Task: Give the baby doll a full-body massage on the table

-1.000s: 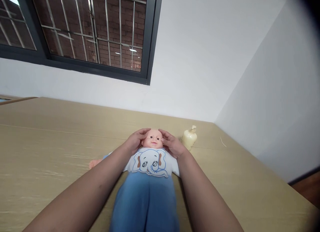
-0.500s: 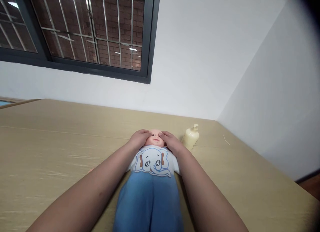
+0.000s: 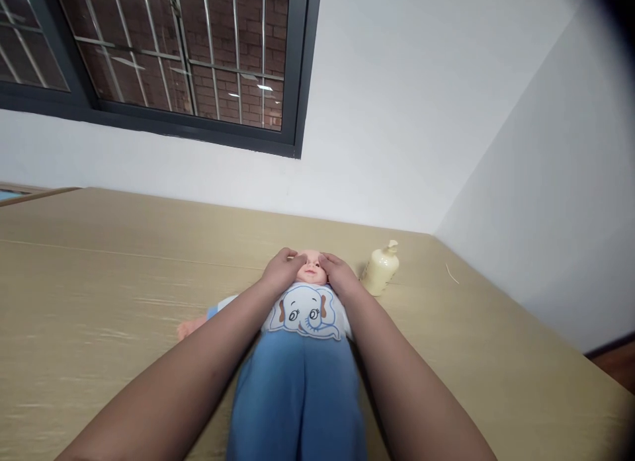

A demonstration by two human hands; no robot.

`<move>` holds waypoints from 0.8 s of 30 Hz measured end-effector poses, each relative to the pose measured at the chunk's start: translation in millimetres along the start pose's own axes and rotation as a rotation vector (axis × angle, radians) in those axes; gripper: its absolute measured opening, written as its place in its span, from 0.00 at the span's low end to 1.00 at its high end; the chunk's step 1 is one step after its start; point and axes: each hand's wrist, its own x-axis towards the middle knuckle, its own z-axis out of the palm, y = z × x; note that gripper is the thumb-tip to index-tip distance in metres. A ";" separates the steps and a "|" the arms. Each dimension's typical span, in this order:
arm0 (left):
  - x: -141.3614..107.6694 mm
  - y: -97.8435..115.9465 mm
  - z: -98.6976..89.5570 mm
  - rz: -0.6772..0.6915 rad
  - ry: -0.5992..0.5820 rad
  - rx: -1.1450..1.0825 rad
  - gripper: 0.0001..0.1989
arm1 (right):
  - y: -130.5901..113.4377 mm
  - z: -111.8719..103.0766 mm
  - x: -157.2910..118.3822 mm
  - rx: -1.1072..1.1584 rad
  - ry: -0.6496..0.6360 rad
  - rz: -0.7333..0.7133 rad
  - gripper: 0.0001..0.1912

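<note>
On its back lies a baby doll (image 3: 304, 362) in a white top with an elephant patch (image 3: 303, 312) and blue trousers. Its pink face (image 3: 312, 270) points up between my hands. My left hand (image 3: 282, 269) cups the left side of the head, its thumb resting near the eye. On the other side, my right hand (image 3: 340, 270) cups the head with its thumb by the other eye. The fingers behind the head are mostly hidden. Past my left forearm the doll's hand (image 3: 191, 327) shows. A cream pump bottle (image 3: 381, 270) stands just right of my right hand.
The doll lies on a wide tan table (image 3: 124, 262). A thin pale strip (image 3: 452, 274) lies on it at the right. White walls (image 3: 387, 117) meet in a corner behind, and a dark-framed barred window (image 3: 188, 57) is at the upper left.
Both thumbs have shifted slightly on the doll's face, the left one inward. More of the doll's arm shows beside my left forearm. The view has tilted a little; the bottle still stands there.
</note>
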 end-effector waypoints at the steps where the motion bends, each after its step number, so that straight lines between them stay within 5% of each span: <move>1: -0.7 -0.9 -1.2 -0.008 -0.029 -0.045 0.13 | -0.3 -0.9 -2.3 0.043 -0.025 0.003 0.22; 11: -1.1 -1.2 -20.0 -0.158 -0.279 -0.322 0.22 | -10.5 -14.2 -19.4 0.212 -0.169 0.063 0.33; 24: 4.0 -3.3 -1.8 -0.034 -0.051 -0.055 0.22 | -14.1 5.5 -6.9 -0.101 0.112 0.036 0.22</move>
